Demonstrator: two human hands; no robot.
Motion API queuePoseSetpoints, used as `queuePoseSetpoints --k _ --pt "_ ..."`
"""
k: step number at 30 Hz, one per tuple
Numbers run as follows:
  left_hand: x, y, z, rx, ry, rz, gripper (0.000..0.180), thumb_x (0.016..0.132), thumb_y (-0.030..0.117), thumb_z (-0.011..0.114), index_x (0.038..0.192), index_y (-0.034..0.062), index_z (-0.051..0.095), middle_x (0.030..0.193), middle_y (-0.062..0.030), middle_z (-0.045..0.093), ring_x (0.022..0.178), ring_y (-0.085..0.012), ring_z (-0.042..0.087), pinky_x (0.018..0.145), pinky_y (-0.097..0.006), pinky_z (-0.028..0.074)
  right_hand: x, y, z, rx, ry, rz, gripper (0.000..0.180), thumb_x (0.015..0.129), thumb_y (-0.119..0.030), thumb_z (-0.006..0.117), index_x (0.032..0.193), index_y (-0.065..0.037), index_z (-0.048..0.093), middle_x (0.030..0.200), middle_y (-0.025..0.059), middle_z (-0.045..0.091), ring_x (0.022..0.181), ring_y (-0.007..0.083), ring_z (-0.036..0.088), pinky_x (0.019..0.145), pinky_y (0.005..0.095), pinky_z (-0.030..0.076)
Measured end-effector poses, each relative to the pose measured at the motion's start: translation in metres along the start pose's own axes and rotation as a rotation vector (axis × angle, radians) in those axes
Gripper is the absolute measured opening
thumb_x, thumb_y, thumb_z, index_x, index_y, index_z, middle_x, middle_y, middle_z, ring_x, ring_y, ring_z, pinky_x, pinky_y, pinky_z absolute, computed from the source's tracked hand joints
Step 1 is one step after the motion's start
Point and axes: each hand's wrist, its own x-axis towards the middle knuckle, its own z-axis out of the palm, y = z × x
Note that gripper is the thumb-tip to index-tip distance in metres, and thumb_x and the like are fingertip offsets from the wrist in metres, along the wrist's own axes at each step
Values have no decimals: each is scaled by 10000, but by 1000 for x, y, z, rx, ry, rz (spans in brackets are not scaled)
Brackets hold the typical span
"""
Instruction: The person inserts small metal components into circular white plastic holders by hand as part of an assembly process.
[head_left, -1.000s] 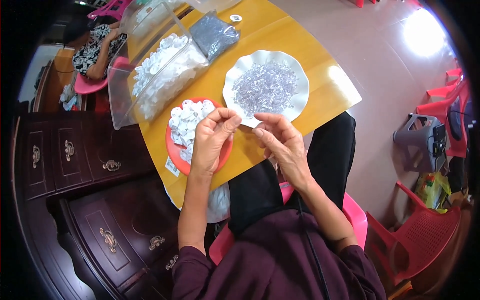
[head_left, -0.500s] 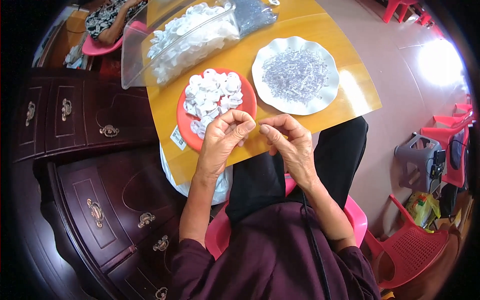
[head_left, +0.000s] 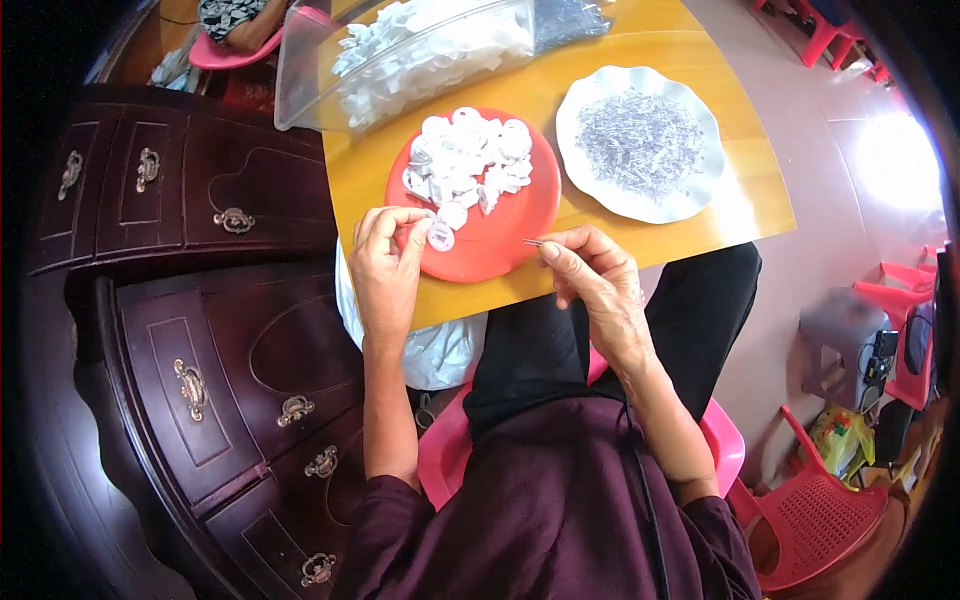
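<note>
My left hand (head_left: 388,268) is at the near left rim of a red plate (head_left: 490,262). Its thumb and index finger close at the edge of a small white round plastic piece (head_left: 440,237). That piece lies beside a pile of similar white pieces (head_left: 468,155) on the plate. To the right, my right hand (head_left: 598,280) pinches a thin, dark, pin-like piece (head_left: 533,242) between thumb and index finger. The pin's tip points left over the plate's right rim. A white scalloped plate (head_left: 640,212) holds many small clear, slender pieces (head_left: 640,140).
A clear plastic bin (head_left: 305,85) of white parts stands on the yellow table (head_left: 740,190), with a bag of clear pieces (head_left: 570,22) beside it. Dark wooden drawers (head_left: 250,320) stand left. Another person's arm (head_left: 255,30) shows at far left. A red chair (head_left: 820,515) and grey stool (head_left: 845,330) stand right.
My hands have parted. The left moved left to the white pieces on the red plate; the right stays near the plate's right side with the pin. The whole view has shifted.
</note>
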Motion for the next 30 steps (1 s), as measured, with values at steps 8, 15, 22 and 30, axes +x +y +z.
queuePoseSetpoints --k 8,15,22,30 --pt "-7 -3 6 248 -87 74 335 752 180 798 1012 37 642 1029 -104 627 997 -295 561 892 -409 428 7 17 1 -222 -6 -4 176 929 -159 681 1035 -19 685 794 -20 614 660 29 522 558 185 431" --pt "-13 -6 13 358 -85 97 352 737 192 808 1000 40 629 1004 -99 594 970 -297 555 886 -414 419 8 16 2 -278 4 10 179 932 -172 677 1034 -25 687 794 -23 620 664 31 530 559 179 442" --pt "-20 -2 13 271 -17 120 346 761 107 758 1079 36 640 1022 -108 607 988 -304 584 888 -410 448 7 19 -2 -277 11 -25 192 924 -203 691 1017 -35 706 808 -22 657 663 28 542 554 194 475" --pt "-41 22 11 -1214 -259 -383 421 917 57 600 1310 -36 482 1221 -172 605 1081 -233 625 969 -380 486 -5 2 11 -305 -34 -144 155 911 -123 690 1016 -9 688 885 27 668 747 60 584 640 214 497"
